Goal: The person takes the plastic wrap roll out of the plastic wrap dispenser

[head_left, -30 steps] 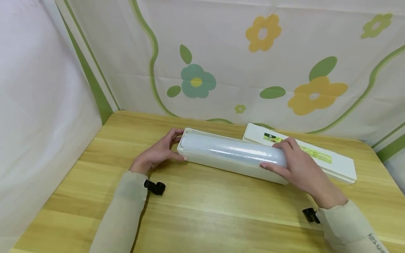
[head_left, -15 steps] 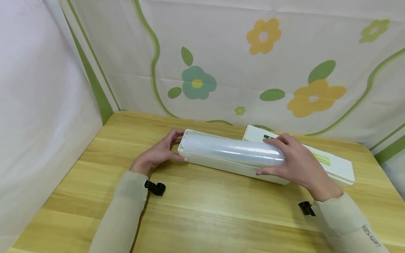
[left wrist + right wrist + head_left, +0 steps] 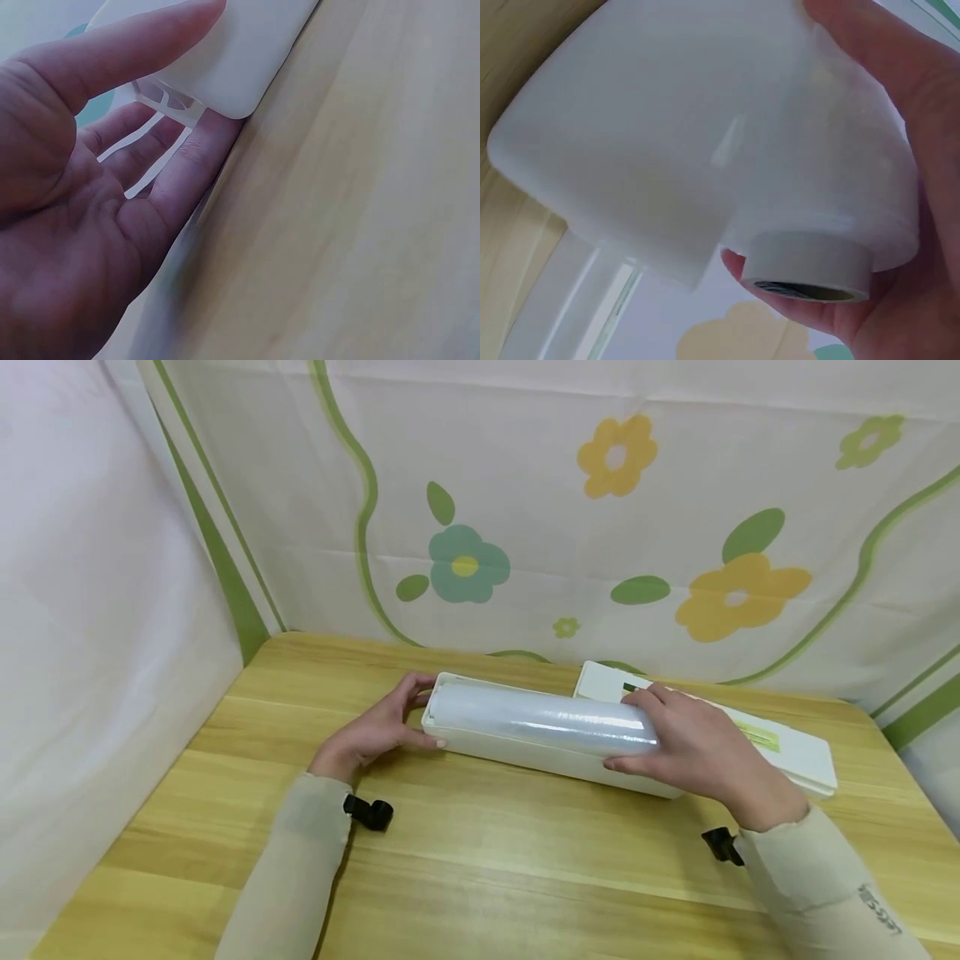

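A roll of clear cling film [image 3: 540,718] lies lengthwise in a long white dispenser box [image 3: 555,762] without its lid. My right hand [image 3: 693,739] grips the roll's right end, thumb on the near side and fingers over the far side. In the right wrist view, the roll's core [image 3: 810,262] sticks out past the film, and this end sits above the box wall [image 3: 607,142]. At the box's left end, my left hand [image 3: 378,727] holds it between thumb and fingers. The left wrist view shows the thumb on the box's side [image 3: 240,60] and the fingers around its end.
Behind and right of the box lies a white lid [image 3: 806,756] with a green-yellow label, partly hidden by my right hand. The wooden table [image 3: 495,877] reaches back to a flower-printed cloth [image 3: 525,527]. Another white cloth [image 3: 112,652] hangs at the left.
My right hand has shifted slightly left and moved its thumb lower on the near side; the roll's right end has risen a little. My left hand keeps its hold on the box.
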### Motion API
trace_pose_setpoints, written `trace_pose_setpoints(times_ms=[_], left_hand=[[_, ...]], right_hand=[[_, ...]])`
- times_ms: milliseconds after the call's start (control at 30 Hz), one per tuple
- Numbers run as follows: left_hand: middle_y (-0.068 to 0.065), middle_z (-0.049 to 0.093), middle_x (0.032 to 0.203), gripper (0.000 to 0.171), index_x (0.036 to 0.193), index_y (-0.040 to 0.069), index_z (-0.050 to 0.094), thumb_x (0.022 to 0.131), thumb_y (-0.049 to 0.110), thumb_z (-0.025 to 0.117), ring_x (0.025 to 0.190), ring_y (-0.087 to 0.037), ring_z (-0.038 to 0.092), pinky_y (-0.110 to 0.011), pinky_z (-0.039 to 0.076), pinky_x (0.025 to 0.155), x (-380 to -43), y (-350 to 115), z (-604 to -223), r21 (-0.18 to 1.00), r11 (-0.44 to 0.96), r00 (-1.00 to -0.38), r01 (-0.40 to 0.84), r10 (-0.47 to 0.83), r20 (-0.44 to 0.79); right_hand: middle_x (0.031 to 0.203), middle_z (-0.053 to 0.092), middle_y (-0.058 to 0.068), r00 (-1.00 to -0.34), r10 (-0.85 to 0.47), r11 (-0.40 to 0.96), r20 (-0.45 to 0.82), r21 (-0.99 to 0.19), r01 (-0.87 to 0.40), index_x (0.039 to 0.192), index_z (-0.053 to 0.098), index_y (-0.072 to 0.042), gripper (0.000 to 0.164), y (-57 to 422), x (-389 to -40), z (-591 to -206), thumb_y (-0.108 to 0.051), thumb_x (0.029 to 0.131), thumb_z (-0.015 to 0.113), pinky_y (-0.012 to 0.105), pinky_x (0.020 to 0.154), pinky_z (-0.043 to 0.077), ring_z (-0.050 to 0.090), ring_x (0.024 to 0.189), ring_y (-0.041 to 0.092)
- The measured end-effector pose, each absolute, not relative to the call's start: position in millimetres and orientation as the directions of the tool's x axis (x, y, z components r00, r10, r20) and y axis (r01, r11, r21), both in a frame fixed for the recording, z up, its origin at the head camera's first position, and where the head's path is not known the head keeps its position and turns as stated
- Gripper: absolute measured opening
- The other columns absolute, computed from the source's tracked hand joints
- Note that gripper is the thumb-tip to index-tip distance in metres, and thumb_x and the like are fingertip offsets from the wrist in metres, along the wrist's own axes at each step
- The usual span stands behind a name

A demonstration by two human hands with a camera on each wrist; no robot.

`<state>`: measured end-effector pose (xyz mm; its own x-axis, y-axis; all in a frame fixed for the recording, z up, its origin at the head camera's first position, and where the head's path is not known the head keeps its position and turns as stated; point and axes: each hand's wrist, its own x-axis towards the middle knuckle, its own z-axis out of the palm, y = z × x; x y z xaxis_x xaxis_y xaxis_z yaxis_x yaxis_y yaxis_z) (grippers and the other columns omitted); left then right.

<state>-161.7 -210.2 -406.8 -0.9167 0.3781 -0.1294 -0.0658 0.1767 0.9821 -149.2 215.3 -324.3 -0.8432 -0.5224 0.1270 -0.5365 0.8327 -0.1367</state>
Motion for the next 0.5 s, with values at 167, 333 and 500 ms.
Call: trace_pose_setpoints(times_ms=[167,333,500], left_hand=[[-0.005,0.04,0.169,0.093,0.154,0.017,0.039,0.081,-0.006,0.09,0.161,-0.035,0.032,-0.055,0.04,0.122,-160.8,-208.5,-407.3,0.979,0.191,-0.915,-0.066,0.38,-0.136],[-0.006,0.04,0.169,0.092,0.154,0.018,0.039,0.08,-0.005,0.09,0.161,-0.034,0.032,-0.05,0.045,0.118,-162.0,-208.7,-408.1,0.978,0.199,-0.915,-0.057,0.381,-0.131],[-0.008,0.04,0.168,0.091,0.153,0.017,0.04,0.081,-0.004,0.09,0.16,-0.034,0.032,-0.054,0.039,0.122,-162.6,-210.0,-408.8,0.979,0.199,-0.918,-0.053,0.376,-0.126]], right_hand=[[0.112,0.075,0.003,-0.826,-0.551,0.817,0.117,-0.126,-0.563,0.131,0.067,-0.012,0.073,215.0,-146.8,-323.0,-0.054,0.078,0.093,0.044,0.073,0.057,0.069,0.088,0.018],[0.118,0.076,0.003,-0.767,-0.612,0.773,0.192,-0.059,-0.631,0.15,0.062,-0.028,0.08,216.3,-146.9,-325.8,-0.051,0.08,0.091,0.043,0.07,0.057,0.071,0.094,0.022],[0.104,0.073,-0.003,-0.711,-0.643,0.738,0.284,-0.02,-0.675,0.143,0.068,-0.034,0.072,215.9,-149.8,-331.7,-0.051,0.076,0.09,0.033,0.061,0.05,0.063,0.08,0.013]])
